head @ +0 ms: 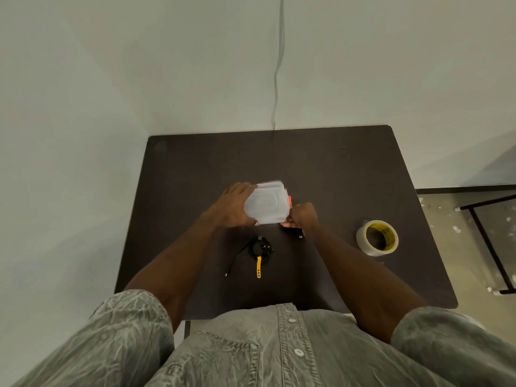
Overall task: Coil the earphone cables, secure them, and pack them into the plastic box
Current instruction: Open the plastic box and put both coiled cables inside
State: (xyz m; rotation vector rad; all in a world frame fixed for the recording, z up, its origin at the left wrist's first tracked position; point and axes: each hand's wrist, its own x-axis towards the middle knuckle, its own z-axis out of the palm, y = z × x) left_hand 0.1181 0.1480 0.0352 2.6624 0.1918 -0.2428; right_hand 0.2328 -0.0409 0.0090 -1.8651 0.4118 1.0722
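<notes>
1. I see both arms reaching forward over the dark worktop [335,169], bare from the elbow down, with grey shirt sleeves bunched at the upper arms.
2. The left hand [233,205] is raised above the worktop. Its fingers wrap the left side of the plastic box [265,203], with the thumb at the near edge, so this hand grips the box.
3. The right hand [303,216] sits at the box's near right corner, knuckles up and fingers curled tight. The fingertips seem to pinch the corner or the lid edge there, but I cannot tell exactly what they close on.
4. The box is translucent white and tilted, its broad face turned toward me, and motion blurs it. One small red part [290,201] shows at its right edge, just above the right hand.
5. I count one box, one coiled black cable [258,247], one yellow strap [259,268] and one tape roll [377,238].
6. The coil lies on the worktop near the front, below the box and between my forearms, apart from both hands. The yellow strap is fastened round it and its tail points toward me. A loose cable end trails to the left and ends in a plug [226,274].
7. The tape roll lies flat to the right, well apart from the right hand.
8. A thin cord [279,65] hangs down the wall behind the worktop.
</notes>
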